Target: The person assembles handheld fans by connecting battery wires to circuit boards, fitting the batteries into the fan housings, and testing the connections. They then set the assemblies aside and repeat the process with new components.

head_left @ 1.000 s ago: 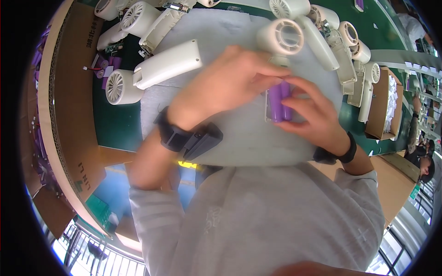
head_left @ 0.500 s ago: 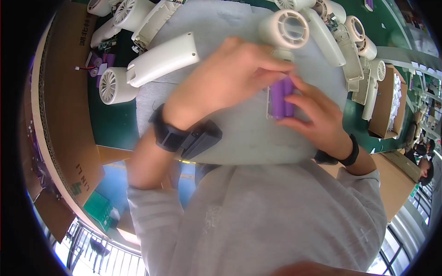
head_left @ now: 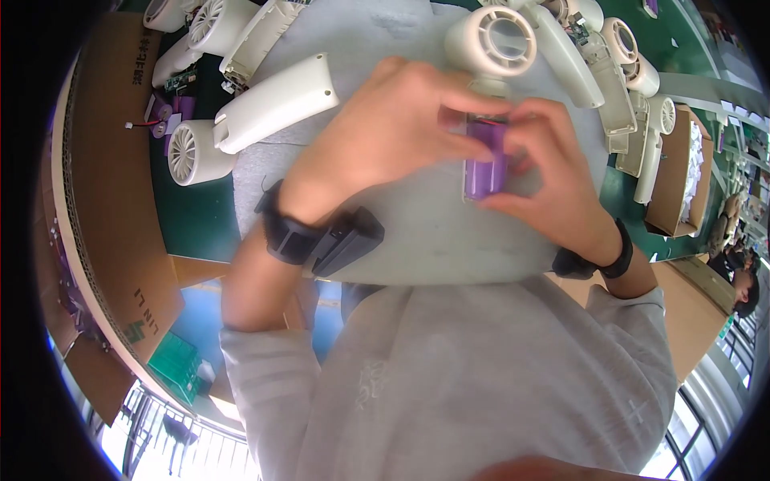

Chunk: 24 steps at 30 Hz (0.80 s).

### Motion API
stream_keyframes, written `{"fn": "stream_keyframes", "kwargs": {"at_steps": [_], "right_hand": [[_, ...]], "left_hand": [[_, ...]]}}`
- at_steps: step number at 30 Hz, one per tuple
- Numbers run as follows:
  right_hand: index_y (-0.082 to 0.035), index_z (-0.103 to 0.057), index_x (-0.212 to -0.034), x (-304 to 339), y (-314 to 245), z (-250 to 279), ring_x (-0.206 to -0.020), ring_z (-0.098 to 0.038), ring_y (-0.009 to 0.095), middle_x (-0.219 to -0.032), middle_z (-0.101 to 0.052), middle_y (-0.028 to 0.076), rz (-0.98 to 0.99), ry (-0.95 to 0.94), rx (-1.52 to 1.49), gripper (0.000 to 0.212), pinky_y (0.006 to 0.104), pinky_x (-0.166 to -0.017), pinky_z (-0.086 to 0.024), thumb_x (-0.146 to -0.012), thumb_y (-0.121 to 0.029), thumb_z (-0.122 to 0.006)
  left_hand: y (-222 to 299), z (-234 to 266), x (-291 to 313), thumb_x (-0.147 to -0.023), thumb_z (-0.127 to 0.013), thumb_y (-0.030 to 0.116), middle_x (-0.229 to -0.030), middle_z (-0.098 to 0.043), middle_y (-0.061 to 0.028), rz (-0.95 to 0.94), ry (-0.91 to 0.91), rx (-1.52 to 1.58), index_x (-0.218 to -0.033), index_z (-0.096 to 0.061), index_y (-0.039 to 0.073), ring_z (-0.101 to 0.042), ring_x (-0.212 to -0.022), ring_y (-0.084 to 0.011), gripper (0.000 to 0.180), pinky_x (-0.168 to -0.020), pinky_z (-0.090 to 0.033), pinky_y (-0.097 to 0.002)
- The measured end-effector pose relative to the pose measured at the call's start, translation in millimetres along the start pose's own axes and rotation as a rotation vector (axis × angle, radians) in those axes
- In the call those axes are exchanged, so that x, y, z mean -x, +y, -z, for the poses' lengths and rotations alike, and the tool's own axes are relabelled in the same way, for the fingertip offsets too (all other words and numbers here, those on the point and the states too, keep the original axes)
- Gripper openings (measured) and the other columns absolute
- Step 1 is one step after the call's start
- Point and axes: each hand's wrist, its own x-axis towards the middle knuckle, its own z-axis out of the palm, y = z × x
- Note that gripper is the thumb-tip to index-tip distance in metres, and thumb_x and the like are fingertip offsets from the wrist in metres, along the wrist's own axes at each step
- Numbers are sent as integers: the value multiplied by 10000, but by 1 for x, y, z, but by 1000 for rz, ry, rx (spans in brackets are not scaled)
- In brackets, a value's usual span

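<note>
A purple battery pack (head_left: 486,178) sits in the open handle of a white fan-shaped housing (head_left: 491,42), whose round ringed head points away from me. My left hand (head_left: 401,120) reaches over from the left, thumb and forefinger closed on the pack's upper end, where a bit of red wire shows. My right hand (head_left: 557,172) grips from the right, with its thumb at the pack's lower end and its bent fingers near the top. The fingers partly cover the pack and the handle. Both wrists wear black bands.
A closed white housing (head_left: 273,104) lies left on the grey mat (head_left: 385,240). Several opened housings (head_left: 618,96) line the right, beside a cardboard box (head_left: 678,176) of white pieces. Purple batteries (head_left: 172,116) with wires lie far left. A large cardboard panel (head_left: 112,176) borders the left.
My left thumb has come down onto the pack's upper part. My right fingers have bent and moved up toward its top, while the right thumb stays near the lower end.
</note>
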Motion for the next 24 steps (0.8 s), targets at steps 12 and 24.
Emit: {"fn": "stream_keyframes", "kwargs": {"at_steps": [12,24], "right_hand": [[-14,-646,-960,-20,5,-3,-745,-617,162,-919,-611,81,12,125,-39,273,258,-610,-497,-738,-49,-800],[4,-676,-953,-12,9,-11,-668,-618,167,-895,-623,89,57,149,29,157,266,-602,-500,-803,-3,-723]], "left_hand": [[-6,-9,2,-689,-832,59,-839,-707,-77,25,48,-9,-1126,-720,108,-605,-651,-132,454,-634,-503,-288],[-9,-12,3,-685,-840,71,-839,-689,-95,-13,40,28,-1125,-717,103,-616,-651,-188,458,-633,-507,-301]]}}
